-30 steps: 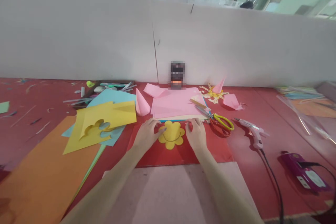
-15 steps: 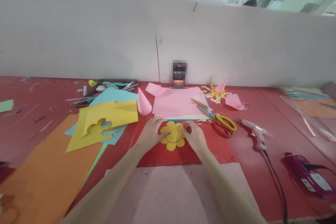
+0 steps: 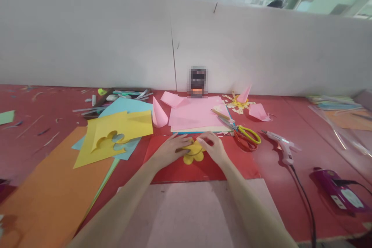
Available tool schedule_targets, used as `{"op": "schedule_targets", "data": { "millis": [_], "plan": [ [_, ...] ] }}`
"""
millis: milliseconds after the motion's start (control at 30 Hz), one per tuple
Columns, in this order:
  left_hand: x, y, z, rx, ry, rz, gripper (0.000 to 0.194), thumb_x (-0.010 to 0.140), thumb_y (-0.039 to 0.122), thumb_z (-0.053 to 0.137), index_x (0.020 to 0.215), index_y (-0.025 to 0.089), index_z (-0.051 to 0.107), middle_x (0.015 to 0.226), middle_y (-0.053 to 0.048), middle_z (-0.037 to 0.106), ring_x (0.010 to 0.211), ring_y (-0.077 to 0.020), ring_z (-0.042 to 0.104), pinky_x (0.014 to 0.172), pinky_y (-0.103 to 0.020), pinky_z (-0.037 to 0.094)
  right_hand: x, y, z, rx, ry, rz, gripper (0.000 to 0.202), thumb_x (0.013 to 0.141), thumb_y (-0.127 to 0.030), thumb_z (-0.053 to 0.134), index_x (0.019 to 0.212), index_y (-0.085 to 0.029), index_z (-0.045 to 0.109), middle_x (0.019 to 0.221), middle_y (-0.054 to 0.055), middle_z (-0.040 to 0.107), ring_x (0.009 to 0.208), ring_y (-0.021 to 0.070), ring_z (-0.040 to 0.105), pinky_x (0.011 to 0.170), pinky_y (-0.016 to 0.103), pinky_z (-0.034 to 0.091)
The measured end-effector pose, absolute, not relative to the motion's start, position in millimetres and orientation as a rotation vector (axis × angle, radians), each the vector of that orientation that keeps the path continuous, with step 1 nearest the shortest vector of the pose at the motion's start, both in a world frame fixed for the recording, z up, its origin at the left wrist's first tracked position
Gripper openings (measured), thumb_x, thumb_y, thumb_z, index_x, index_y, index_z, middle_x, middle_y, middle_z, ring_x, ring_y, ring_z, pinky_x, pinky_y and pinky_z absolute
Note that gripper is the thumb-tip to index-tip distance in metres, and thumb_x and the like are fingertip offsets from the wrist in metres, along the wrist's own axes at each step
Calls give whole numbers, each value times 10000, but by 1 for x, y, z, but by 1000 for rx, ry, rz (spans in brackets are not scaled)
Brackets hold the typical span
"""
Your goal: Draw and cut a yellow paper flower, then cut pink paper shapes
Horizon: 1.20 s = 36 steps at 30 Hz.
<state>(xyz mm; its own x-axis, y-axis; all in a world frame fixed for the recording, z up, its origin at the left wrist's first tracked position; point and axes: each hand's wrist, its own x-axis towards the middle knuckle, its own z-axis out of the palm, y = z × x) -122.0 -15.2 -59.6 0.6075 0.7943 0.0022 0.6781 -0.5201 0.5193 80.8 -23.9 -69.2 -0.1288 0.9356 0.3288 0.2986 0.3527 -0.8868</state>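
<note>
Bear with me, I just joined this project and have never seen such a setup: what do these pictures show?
No machine here, just a person's two bare hands. Every picture comes from one camera worn on that person's head, looking forward and down.

On the red table lies a flat, glossy red sheet. Over it, the left hand has its fingers across a yellow flower-shaped paper piece; the right hand has its fingertips at the upper right edge. Whether either grips it firmly is hard to tell.

To the left are a yellow paper sheet with a curved cut-out and a standing pink paper cone; beyond the hands, pale pink paper; to the right, yellow-handled scissors and a pale pink glue gun.
</note>
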Motion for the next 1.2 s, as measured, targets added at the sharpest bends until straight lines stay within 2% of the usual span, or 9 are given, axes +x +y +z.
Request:
{"op": "schedule_targets", "data": {
  "millis": [100, 200, 267, 367, 467, 633, 733, 1000, 1200],
  "plan": [
    [-124, -14, -61, 2282, 1129, 450, 317, 870, 367, 411, 1099, 276, 611, 1218, 0, 585, 1179, -184, 470, 1075, -412, 193, 80, -24, -69, -1005, -1686, 925, 144, 759, -346, 620, 774, -206, 648, 855, 41, 639, 862, 176, 571, 818, 300, 424],
    [-125, -18, -61, 2077, 1184, 593, 334, 851, 420, 420, 938, 231, 682, 1013, -15, 686, 1029, -202, 566, 980, -368, 339, 79, -24, -71, -1069, -1609, 1057, 189, 754, -371, 608, 710, -189, 634, 763, 26, 640, 760, 167, 580, 717, 278, 444],
    [-124, -21, -59, 1877, 1219, 634, 358, 831, 446, 436, 820, 191, 688, 843, -22, 696, 857, -199, 606, 795, -313, 448, 78, -24, -72, -1123, -1539, 1148, 243, 743, -403, 603, 651, -179, 608, 651, 3, 606, 636, 147, 555, 609, 254, 432],
    [-122, -24, -57, 1688, 1211, 649, 374, 805, 454, 466, 636, 158, 621, 595, 9, 587, 573, -134, 523, 555, -245, 416, 78, -23, -72, -1128, -1463, 1249, 279, 712, -431, 622, 607, -177, 571, 569, -22, 551, 540, 122, 507, 529, 233, 397],
    [-122, -22, -59, 1640, 1170, 690, 412, 796, 450, 468, 501, 165, 510, 469, 40, 436, 469, -96, 394, 524, -245, 382, 78, -23, -71, -1122, -1425, 1304, 297, 705, -453, 618, 603, -183, 554, 540, -30, 529, 502, 112, 485, 496, 227, 375],
    [-121, -22, -57, 1591, 1108, 655, 289, 759, 421, 528, 648, 169, 616, 625, 3, 588, 605, -133, 515, 622, -256, 429, 78, -25, -69, -1112, -1493, 1382, 278, 715, -448, 610, 639, -184, 566, 578, -18, 571, 535, 125, 524, 515, 230, 401],
    [-119, -24, -52, 1593, 1136, 552, 226, 731, 388, 577, 747, 172, 645, 709, -6, 631, 644, -128, 546, 595, -221, 414, 78, -27, -67, -1060, -1541, 1420, 248, 729, -423, 607, 662, -185, 586, 619, -16, 591, 569, 127, 533, 546, 234, 411],
    [-118, -23, -52, 1608, 1148, 549, 234, 747, 392, 565, 740, 168, 635, 683, 7, 641, 610, -111, 561, 551, -199, 395, 80, -22, -70, -1044, -1465, 1367, 325, 758, -449, 563, 586, -174, 572, 533, -43, 488, 515, 101, 446, 518, 220, 345],
    [-121, -20, -49, 1378, 1025, 683, 274, 774, 415, 528, 647, 172, 539, 596, -9, 678, 596, -165, 644, 639, -275, 472, 84, -17, -74, -1135, -1215, 1291, 393, 725, -529, 570, 549, -178, 553, 532, -13, 544, 510, 128, 481, 498, 244, 372]
  ]
}}
